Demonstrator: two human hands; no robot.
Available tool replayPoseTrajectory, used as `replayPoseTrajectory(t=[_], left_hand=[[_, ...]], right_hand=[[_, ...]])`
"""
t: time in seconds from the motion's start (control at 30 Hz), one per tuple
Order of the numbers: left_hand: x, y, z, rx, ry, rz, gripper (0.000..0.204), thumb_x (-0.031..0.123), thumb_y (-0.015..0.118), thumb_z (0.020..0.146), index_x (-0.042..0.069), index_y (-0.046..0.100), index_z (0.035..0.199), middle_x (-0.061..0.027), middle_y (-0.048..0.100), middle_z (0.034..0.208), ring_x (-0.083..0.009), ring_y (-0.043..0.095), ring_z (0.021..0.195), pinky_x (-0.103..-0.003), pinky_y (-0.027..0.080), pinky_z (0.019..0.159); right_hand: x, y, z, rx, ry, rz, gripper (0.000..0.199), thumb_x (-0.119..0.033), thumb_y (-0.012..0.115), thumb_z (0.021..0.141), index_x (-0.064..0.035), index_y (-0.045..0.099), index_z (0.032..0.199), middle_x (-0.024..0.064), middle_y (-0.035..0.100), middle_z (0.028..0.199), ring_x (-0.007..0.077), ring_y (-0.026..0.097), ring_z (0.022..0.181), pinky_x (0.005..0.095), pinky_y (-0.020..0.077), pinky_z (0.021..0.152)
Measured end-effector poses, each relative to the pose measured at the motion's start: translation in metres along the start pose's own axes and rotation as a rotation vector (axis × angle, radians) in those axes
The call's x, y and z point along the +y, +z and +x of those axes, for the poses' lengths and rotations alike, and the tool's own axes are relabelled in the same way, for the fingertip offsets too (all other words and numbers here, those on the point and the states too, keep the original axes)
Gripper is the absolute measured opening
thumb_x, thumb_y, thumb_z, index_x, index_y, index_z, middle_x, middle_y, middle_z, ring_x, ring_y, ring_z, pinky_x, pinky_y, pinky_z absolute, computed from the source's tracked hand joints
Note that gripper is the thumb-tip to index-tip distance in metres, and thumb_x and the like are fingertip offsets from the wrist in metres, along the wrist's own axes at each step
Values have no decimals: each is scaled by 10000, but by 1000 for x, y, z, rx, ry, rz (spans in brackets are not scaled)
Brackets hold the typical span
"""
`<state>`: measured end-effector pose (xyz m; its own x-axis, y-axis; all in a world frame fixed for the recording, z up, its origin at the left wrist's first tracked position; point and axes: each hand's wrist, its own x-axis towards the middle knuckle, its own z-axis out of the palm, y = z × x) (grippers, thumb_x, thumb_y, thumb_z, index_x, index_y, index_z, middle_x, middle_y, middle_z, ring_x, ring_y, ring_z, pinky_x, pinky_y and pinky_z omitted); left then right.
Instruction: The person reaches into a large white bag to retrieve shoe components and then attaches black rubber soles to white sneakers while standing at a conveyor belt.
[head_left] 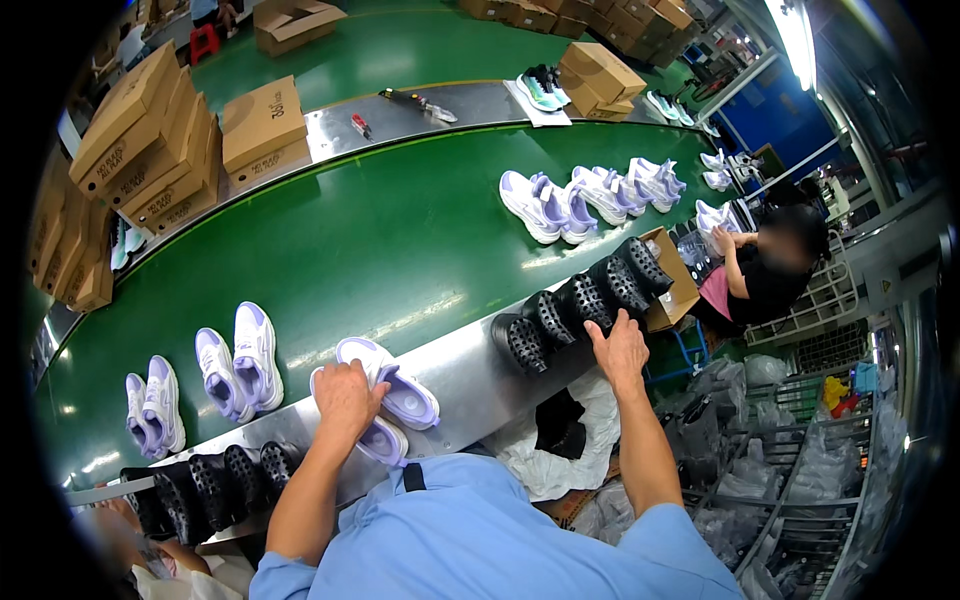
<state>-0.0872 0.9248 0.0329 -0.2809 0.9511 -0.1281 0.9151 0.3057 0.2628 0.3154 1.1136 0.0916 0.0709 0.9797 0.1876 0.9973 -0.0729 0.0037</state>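
My left hand (346,399) is closed on one of a pair of white and lilac sneakers at the near belt edge. The other sneaker of that pair (409,400) lies beside it with its opening toward me. My right hand (618,352) reaches to a row of black perforated shoe inserts (585,298) on the metal ledge. Its thumb and forefinger are apart at the near end of these inserts; whether they touch is hard to tell. Nothing is lifted in that hand.
More sneakers (253,350) stand on the green belt (380,220) at left and far right (535,205). Further black inserts (205,485) line the ledge at left. Shoe boxes (262,125) stack beyond. A co-worker (765,270) handles a shoe at right; another person's arm shows lower left.
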Motion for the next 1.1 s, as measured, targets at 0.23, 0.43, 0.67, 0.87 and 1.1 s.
replayPoseTrajectory(t=[0.23, 0.43, 0.67, 0.87, 1.1], left_hand=[[-4, 29, 10, 60, 122, -193, 290, 257, 727, 881, -32, 711, 894, -258, 716, 916, -413, 674, 941, -514, 545, 819], [-9, 45, 32, -84, 166, -388, 258, 205, 695, 900, -51, 672, 874, -290, 683, 932, -484, 646, 940, -551, 513, 850], [-2, 33, 43, -301, 185, -375, 242, 160, 668, 931, -78, 685, 969, -322, 689, 1066, -482, 672, 1044, -527, 531, 937], [13, 53, 45, -282, 392, -418, 185, 95, 661, 895, -82, 684, 943, -318, 700, 984, -490, 678, 976, -522, 546, 884], [1, 74, 13, 158, 350, -684, 557, 85, 766, 835, 0, 575, 1352, -316, 657, 1131, -496, 654, 1044, -540, 528, 930]], right_hand=[[14, -2, 8, 57, -275, -46, 422, -434, 698, 977, -27, 664, 1078, 170, 674, 1018, 395, 680, 979, 502, 559, 809], [-67, -55, -69, -398, -399, 672, 320, -316, 728, 976, -7, 701, 898, 213, 701, 776, 400, 692, 693, 469, 533, 623], [-142, -10, -142, -807, -568, 476, 471, -420, 661, 984, 26, 703, 840, 279, 686, 765, 486, 694, 792, 548, 540, 721], [-185, 50, -175, -336, -654, 355, 326, -343, 749, 928, -30, 667, 887, 208, 721, 865, 408, 722, 777, 529, 570, 685], [-169, 67, -173, -409, -735, 628, 416, -204, 761, 916, 50, 599, 1203, 282, 653, 1102, 452, 663, 1022, 513, 550, 858]])
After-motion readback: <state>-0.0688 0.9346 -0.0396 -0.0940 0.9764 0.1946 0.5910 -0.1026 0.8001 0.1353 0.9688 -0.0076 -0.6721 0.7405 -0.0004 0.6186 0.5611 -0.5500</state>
